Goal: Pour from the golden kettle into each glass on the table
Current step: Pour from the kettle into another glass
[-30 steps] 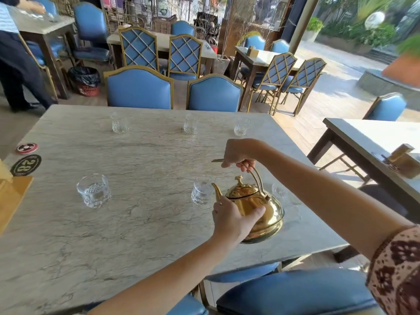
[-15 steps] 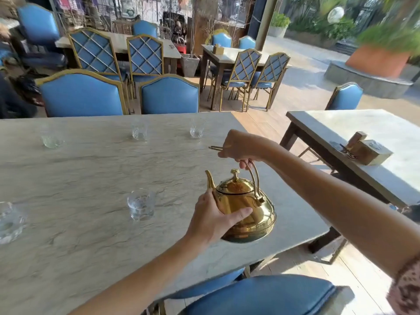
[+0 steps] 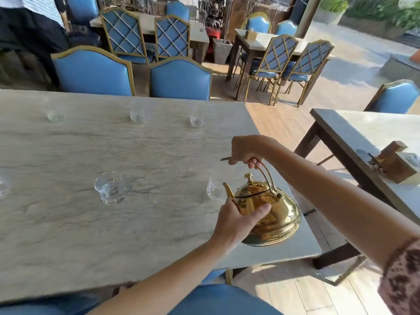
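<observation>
The golden kettle (image 3: 276,214) hangs above the marble table's (image 3: 68,223) right end, its spout pointing left. My right hand (image 3: 246,150) grips the arched handle from above. My left hand (image 3: 236,220) presses against the kettle's front below the spout. A small glass (image 3: 212,189) stands just left of the spout, partly hidden by it. Another glass (image 3: 110,189) with water sits further left, and a third (image 3: 3,185) is cut by the left edge. Along the far side stand three more glasses (image 3: 55,115), (image 3: 137,115), (image 3: 196,119).
Blue chairs (image 3: 179,79) line the table's far side and a blue seat (image 3: 222,298) lies under me. To the right is another table (image 3: 372,130) with a wooden box (image 3: 395,164). A person (image 3: 29,26) stands at the far left.
The view has swung, so the near glasses sit further right in frame. The kettle stays lifted in both hands, now right beside the rightmost near glass.
</observation>
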